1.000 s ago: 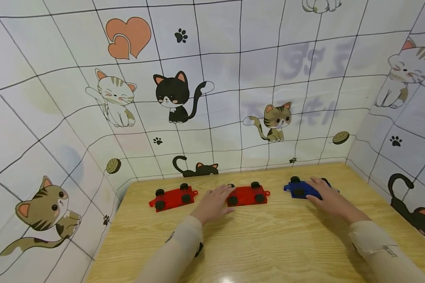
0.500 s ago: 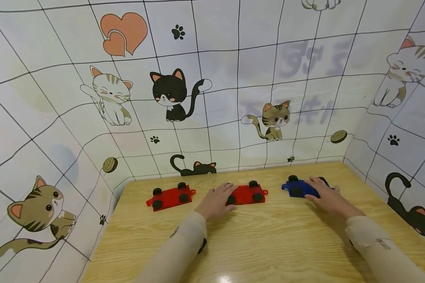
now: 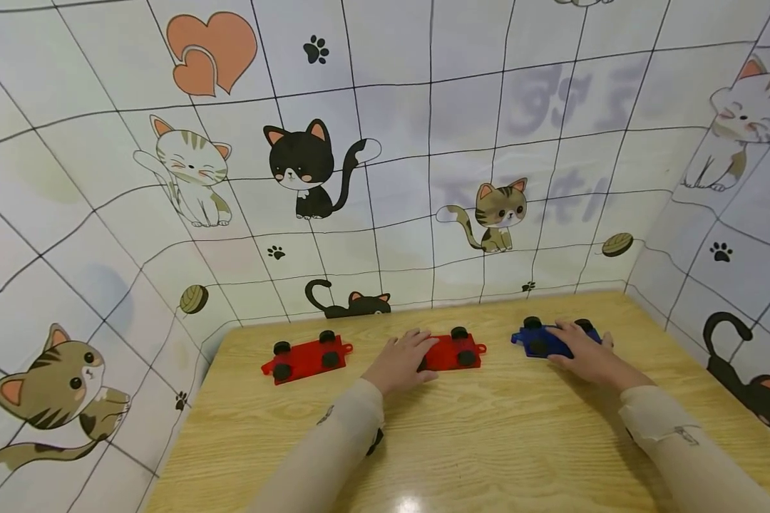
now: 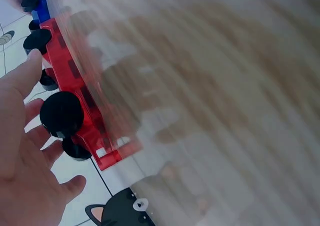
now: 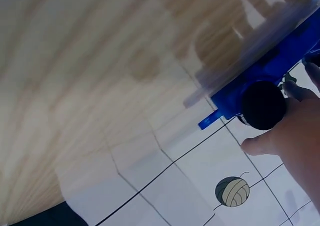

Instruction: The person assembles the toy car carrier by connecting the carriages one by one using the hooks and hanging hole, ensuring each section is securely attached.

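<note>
In the head view, the left hand [image 3: 401, 362] lies over the left end of the middle red toy car base [image 3: 452, 352], its wheels facing up. The left wrist view shows spread fingers beside the black wheels of this red base [image 4: 75, 80]; one fingertip meets a wheel. At the right, the right hand [image 3: 584, 356] reaches over a blue base [image 3: 555, 342], also wheels up. The right wrist view has that hand [image 5: 300, 131] with loose fingers by the blue base [image 5: 270, 68] and its black wheel; whether they press on it is unclear.
Another red base [image 3: 308, 360] lies wheels up at the left of the wooden table [image 3: 475, 442]. A cloth wall printed with cats [image 3: 398, 206] stands behind the table and at both sides. Something small and black [image 3: 375, 442] shows under the left sleeve.
The left hand has shifted right and covers more of the middle red base. The right hand has barely moved over the blue base. The head view has tilted slightly.
</note>
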A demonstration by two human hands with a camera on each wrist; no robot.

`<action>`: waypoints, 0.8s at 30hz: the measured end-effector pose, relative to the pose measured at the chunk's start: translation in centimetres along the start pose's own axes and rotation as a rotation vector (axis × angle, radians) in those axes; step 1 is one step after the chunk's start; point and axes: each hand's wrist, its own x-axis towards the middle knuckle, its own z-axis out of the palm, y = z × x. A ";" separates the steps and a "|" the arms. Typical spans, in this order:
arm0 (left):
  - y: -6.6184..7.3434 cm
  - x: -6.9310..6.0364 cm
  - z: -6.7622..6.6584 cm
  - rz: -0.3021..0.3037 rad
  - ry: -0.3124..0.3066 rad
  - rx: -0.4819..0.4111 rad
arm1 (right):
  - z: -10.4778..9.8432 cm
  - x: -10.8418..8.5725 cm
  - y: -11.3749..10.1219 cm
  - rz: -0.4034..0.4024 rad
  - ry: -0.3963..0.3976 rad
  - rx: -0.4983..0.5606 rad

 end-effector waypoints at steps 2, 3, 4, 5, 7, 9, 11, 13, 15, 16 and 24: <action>0.2 0.4 0.4 0.006 -0.013 0.023 | 0.0 0.2 0.0 0.006 -0.019 -0.013; 0.3 0.6 0.5 0.006 -0.023 0.029 | 0.1 0.3 0.1 0.005 -0.029 -0.020; 0.4 0.8 0.7 0.005 -0.034 0.033 | 0.1 0.5 0.1 0.007 -0.039 -0.027; 0.5 0.9 0.8 0.005 -0.048 0.037 | 0.1 0.5 0.1 0.010 -0.048 -0.039; 0.7 1.1 0.7 0.009 -0.078 0.036 | 0.1 0.7 0.2 0.027 -0.069 -0.063; 0.9 1.3 0.6 0.005 -0.100 0.021 | 0.1 1.0 0.1 0.035 -0.079 -0.082; 1.1 1.3 0.4 0.003 -0.113 0.007 | -0.1 1.0 -0.1 0.048 -0.089 -0.102; 1.2 1.3 0.2 -0.004 -0.117 -0.009 | -0.3 1.1 -0.3 0.054 -0.089 -0.105; 1.2 1.4 0.2 -0.015 -0.114 -0.030 | -0.4 1.2 -0.3 0.052 -0.082 -0.106; 1.2 1.4 0.2 -0.018 -0.114 -0.040 | -0.4 1.3 -0.3 0.054 -0.079 -0.105; 1.3 2.1 0.3 -0.040 -0.083 -0.069 | -0.5 2.1 -0.3 0.110 -0.097 -0.119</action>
